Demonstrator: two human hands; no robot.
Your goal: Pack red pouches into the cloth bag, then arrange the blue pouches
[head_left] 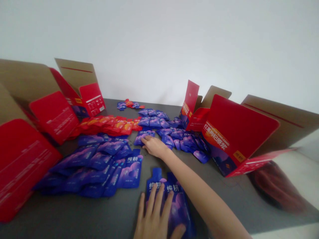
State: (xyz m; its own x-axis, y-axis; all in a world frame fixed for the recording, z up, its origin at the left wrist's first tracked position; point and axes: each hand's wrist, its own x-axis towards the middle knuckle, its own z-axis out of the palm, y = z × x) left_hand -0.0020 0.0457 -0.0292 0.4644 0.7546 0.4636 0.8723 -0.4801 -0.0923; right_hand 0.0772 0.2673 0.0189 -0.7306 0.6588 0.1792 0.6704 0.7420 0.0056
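Note:
My left hand [154,215] lies flat with fingers spread on two purple drink pouches [178,205] side by side at the near edge. Reaching farther forward, my right hand [155,146] has its fingertips closed on the near right part of another purple pouch [142,136], which rests on the dark table. Left of my hands is a large overlapping pile of purple pouches [97,162]. Red pouches [112,124] form a heap behind that pile. More purple pouches [183,137] lie spread to the right of my right hand.
Open red cartons stand on both sides: a near left carton [25,166], a far left carton [92,98], a near right carton [236,132] and a far right carton [196,116]. A few mixed pouches [129,104] lie at the back of the grey table [112,215]. A dark reddish shape [276,186] is blurred at right.

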